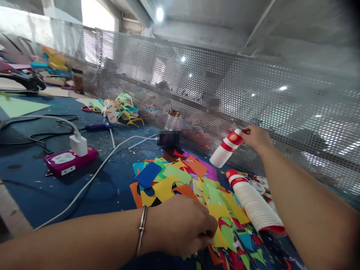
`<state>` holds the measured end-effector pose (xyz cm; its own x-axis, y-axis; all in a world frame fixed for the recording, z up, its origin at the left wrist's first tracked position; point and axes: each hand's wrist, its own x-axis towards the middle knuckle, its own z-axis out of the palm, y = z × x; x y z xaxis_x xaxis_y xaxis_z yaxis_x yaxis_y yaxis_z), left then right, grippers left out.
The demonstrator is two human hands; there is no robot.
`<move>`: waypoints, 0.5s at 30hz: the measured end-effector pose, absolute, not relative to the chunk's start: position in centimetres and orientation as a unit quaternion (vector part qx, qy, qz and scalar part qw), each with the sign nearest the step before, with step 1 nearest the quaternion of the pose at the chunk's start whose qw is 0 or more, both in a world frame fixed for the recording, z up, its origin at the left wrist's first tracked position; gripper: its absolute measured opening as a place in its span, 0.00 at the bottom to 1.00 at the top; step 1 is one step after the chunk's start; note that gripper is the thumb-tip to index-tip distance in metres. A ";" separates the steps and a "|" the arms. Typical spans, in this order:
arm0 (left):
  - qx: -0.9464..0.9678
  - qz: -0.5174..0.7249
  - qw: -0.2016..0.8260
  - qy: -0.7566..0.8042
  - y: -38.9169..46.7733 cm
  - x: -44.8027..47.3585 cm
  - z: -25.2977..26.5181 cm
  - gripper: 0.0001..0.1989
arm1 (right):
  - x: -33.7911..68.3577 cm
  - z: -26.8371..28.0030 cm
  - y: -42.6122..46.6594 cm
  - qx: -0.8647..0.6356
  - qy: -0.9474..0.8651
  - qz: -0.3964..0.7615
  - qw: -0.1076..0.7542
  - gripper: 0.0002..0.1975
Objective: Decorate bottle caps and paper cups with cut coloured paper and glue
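My right hand (257,138) pinches the upper end of a tilted stack of white and red paper cups (226,148), close to the mesh screen. A second, longer stack of paper cups (251,202) lies on its side below it, over paper scraps. My left hand (182,223), with a silver bangle at its wrist, is over the pile of coloured paper scraps (168,185). Its fingers are curled together, and whatever may be in them is hidden. Just right of those fingers lies a dark, thin tool (244,247), partly seen among the scraps.
A perforated metal screen (180,82) runs along the table's back. To the left are a magenta power strip (70,161) with a white plug, a blue glue gun (98,126) and scissors (91,109). A white cable crosses the blue tabletop toward a dark phone-like object (168,138) beside a jar (172,120).
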<state>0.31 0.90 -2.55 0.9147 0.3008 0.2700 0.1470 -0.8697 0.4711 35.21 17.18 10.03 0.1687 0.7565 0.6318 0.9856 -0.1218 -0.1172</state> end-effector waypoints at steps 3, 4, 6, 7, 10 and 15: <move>0.947 0.181 0.238 0.115 0.9 0.1 -2.5 0.06 | 34.6 10.9 16.1 -0.736 -0.585 -0.223 0.255 0.17; 0.945 0.186 0.243 0.113 0.8 0.0 -2.5 0.06 | 34.3 11.1 15.6 -0.738 -0.580 -0.227 0.258 0.17; 0.940 0.200 0.256 0.105 0.7 -0.1 -2.4 0.05 | 33.7 11.5 14.7 -0.735 -0.575 -0.238 0.271 0.17; 0.937 0.209 0.261 0.102 0.7 -0.1 -2.5 0.04 | 33.2 11.7 14.2 -0.729 -0.575 -0.244 0.280 0.16; 0.914 0.259 0.281 0.138 0.8 0.0 -2.7 0.07 | 31.6 12.1 12.1 -0.702 -0.587 -0.258 0.311 0.15; 0.813 0.421 0.306 0.261 1.8 0.2 -3.3 0.27 | 26.3 10.0 6.1 -0.623 -0.682 -0.203 0.325 0.08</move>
